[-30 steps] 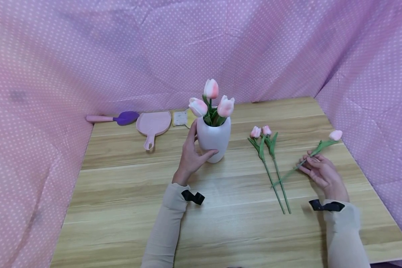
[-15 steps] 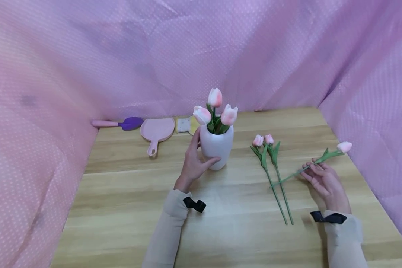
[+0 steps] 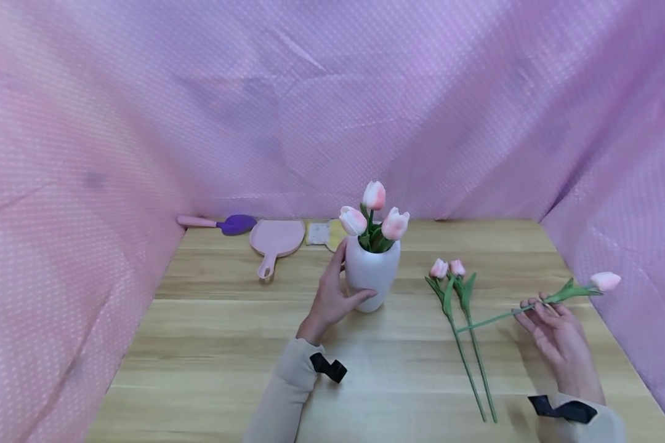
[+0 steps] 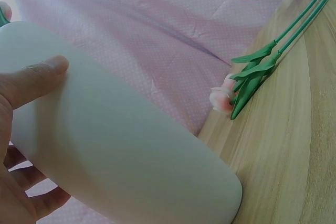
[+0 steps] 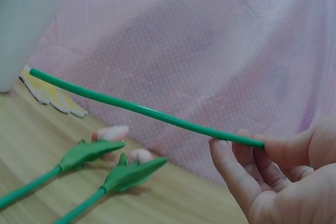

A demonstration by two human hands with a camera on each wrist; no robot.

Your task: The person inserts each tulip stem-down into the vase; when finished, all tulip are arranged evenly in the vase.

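Main change over the last second: the tulip (image 3: pixel 566 291) in the right hand (image 3: pixel 565 347) swings from a slant to a much flatter line in the head view; its bloom reaches further out to the right, its bare stem end points left, toward the white vase (image 3: pixel 374 271); the hand itself stays in about the same area over the right of the table (image 3: pixel 210 357). The head view also tips upward, so everything sits lower in it; that is the camera, not the things.

Right hand: pinching the green stem between thumb and fingers, below the leaves; the right wrist view shows the stem in the air, apart from the two loose tulips (image 3: pixel 447 300), which lie side by side on the table. Left hand: wrapped round the vase, thumb across the near side, fingers round the left; no change there; the vase looks to stand on the table, though the contact under its base is hard to make out.

Count: three tulips (image 3: pixel 374 195) upright in the vase; one in hand, two lying; so the work reads, in my judgement, as about half done; the flatter stem looks like a change of angle only, the flower being well apart from the vase mouth.

Along the back: purple trowel (image 3: pixel 236 224), pink dustpan (image 3: pixel 278 238), yellow and white cloth (image 3: pixel 318 234), this last partly hidden; all three untouched.
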